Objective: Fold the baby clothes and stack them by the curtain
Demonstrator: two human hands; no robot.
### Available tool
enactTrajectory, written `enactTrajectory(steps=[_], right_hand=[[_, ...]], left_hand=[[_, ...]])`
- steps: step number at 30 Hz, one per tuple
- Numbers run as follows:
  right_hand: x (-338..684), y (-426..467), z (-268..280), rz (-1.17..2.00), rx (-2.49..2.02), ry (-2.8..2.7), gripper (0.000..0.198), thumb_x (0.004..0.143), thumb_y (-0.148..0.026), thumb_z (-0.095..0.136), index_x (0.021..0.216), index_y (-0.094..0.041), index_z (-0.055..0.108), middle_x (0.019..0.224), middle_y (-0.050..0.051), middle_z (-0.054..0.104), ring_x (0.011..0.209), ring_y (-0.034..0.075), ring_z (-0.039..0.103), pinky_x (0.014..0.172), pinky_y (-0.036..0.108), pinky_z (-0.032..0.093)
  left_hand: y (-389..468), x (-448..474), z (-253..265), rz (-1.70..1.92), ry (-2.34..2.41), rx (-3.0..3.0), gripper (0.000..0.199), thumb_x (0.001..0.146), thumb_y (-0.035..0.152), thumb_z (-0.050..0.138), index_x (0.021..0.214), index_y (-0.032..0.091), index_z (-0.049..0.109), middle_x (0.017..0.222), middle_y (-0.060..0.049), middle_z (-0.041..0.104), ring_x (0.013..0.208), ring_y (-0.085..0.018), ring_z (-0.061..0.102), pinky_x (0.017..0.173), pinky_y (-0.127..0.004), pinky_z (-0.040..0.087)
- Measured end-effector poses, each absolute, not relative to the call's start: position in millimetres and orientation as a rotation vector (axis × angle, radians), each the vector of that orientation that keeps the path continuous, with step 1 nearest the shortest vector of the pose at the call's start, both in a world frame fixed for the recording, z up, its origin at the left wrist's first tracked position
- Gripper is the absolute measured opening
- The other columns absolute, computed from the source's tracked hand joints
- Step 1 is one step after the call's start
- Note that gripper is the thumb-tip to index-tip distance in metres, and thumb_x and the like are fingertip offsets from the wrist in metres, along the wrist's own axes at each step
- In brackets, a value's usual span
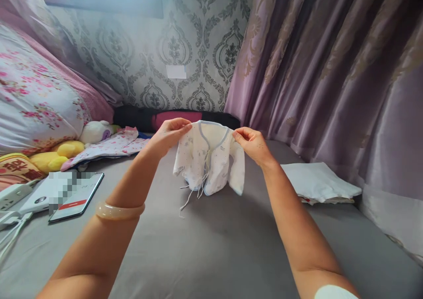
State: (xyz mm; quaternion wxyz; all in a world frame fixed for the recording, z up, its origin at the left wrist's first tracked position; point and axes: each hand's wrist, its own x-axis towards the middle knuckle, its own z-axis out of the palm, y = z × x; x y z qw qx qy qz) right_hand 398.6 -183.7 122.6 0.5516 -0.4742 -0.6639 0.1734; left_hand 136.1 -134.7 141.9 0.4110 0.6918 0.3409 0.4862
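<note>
A phone [83, 197] and power strip [15, 197] lie left of purple curtains [317, 74].

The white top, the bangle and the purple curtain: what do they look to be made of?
White top: probably soft cotton, matte, judging by its limp drape and shine-free surface.
Bangle: polished stone or resin, I can't tell which; it looks pale, smooth and glossy.
Purple curtain: likely satin-like fabric, given the sheen along its folds.

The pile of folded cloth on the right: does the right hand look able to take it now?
Probably not while the right hand holds the small shirt. If it lets go, nothing visible seems to block the way to the pile.
</note>
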Motion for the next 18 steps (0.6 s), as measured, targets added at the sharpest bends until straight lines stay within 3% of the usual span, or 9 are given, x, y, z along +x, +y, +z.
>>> enactTrajectory(steps=[4,7,12,18], right_hand=[[392.2,-177.9,112.4,0.116,-1.209,-1.579,0.033,0.090,-0.049,0.051,0.088,-0.018,0.065,0.074,0.001,0.062,0.067,0.015,0.055,0.064,0.027,0.042],[386.0,-181.0,107.9,-0.179,-1.323,-1.610,0.035,0.098,-0.043,0.040,0.094,-0.019,0.065,0.086,0.005,0.064,0.078,0.017,0.058,0.070,0.028,0.042],[381.7,-196.3,106.2,-0.495,-1.525,-1.681,0.042,0.103,-0.043,0.028,0.111,-0.022,0.063,0.103,0.007,0.062,0.089,0.019,0.059,0.071,0.026,0.041],[381.6,-216.3,109.4,-0.471,-1.460,-1.697,0.045,0.103,-0.047,0.028,0.114,-0.023,0.063,0.103,0.006,0.062,0.096,0.019,0.059,0.078,0.027,0.043]], left_hand=[[-130.3,149.3,132.0,1.361,0.929,1.770,0.022,0.080,0.040,0.060,0.086,0.019,0.060,0.060,0.005,0.050,0.050,-0.009,0.042,0.048,-0.021,0.031],[-128.8,153.3,124.7,1.482,1.063,1.905,0.017,0.085,0.036,0.053,0.087,0.020,0.060,0.058,0.006,0.042,0.052,-0.010,0.038,0.050,-0.022,0.030],[-139.9,146.8,124.0,1.723,1.239,2.288,0.020,0.091,0.031,0.049,0.091,0.019,0.064,0.079,-0.001,0.055,0.072,-0.014,0.049,0.070,-0.026,0.041],[-162.0,134.1,129.3,1.818,1.247,2.434,0.022,0.095,0.031,0.047,0.097,0.020,0.066,0.089,-0.004,0.058,0.081,-0.015,0.054,0.076,-0.028,0.044]])
